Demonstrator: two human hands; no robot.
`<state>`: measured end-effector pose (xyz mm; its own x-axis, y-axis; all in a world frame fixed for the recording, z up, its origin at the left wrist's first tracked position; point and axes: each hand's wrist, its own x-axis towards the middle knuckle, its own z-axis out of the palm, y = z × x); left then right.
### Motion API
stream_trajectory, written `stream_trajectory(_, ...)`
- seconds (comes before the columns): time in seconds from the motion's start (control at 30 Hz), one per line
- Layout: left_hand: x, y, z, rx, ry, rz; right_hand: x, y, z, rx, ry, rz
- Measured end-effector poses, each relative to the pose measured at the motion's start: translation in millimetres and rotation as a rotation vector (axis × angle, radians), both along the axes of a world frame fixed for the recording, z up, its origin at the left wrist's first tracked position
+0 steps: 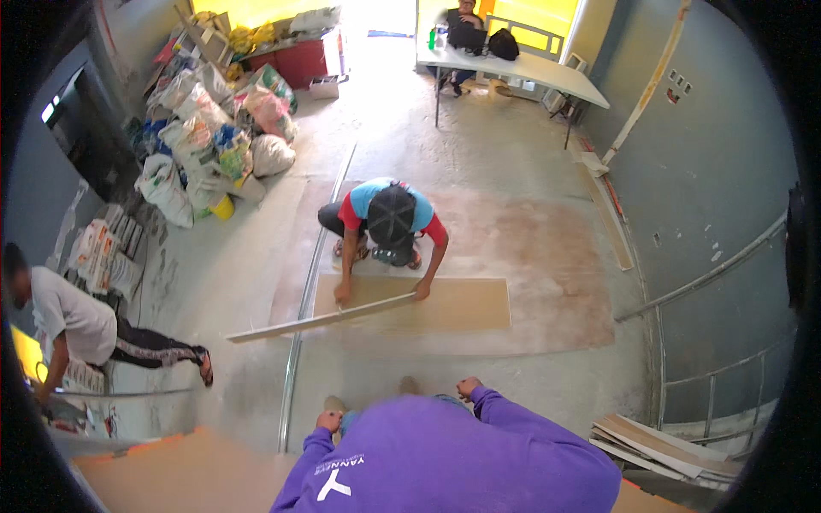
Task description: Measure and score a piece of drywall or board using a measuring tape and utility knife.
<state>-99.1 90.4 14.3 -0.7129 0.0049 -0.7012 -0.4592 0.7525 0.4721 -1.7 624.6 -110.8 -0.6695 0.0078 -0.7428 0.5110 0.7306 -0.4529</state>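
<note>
My left hand (329, 421) is closed beside my left leg in light blue cloth, whatever it holds too small to make out. My right hand (469, 388) is closed near my right knee, its contents also unclear. A co-worker (385, 222) in a cap and blue-and-red shirt squats ahead, both hands on a long narrow strip (282, 327) lying slantwise over a tan board (462, 308) on a larger stained sheet (564, 256). A long metal channel (288, 398) runs along the floor left of them.
A person (68, 325) in white bends at left beside stacked sacks (111, 256). Bags (197, 154) are heaped at back left. A seated person is behind a white table (556, 77). Board offcuts (650, 445) and metal frames (710, 393) line the right; a tan board (162, 470) is at lower left.
</note>
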Motion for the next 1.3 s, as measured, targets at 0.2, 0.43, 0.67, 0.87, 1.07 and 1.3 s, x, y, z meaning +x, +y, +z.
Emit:
stream_trajectory(0.2,-42,-28,-32,-0.093,0.032,-0.125,-48,-44,73,-0.001,-0.144,-0.171)
stream_trajectory(0.43,-19,-19,-12,0.175,-0.090,0.297,-57,-56,112,-0.232,-0.181,-0.735)
stream_trajectory(0.67,-3,-25,9,0.122,-0.118,0.268,-44,-68,113,-0.258,-0.204,-0.817)
stream_trajectory(0.87,0,-30,-9,0.059,-0.028,0.198,-41,-69,115,-0.280,-0.180,-0.775)
stream_trajectory(1.07,-4,-25,-1,0.095,-0.038,0.197,-29,-62,114,-0.228,-0.238,-0.802)
stream_trajectory(1.3,-2,-24,0,0.183,-0.088,0.298,-30,-65,129,-0.179,-0.212,-0.787)
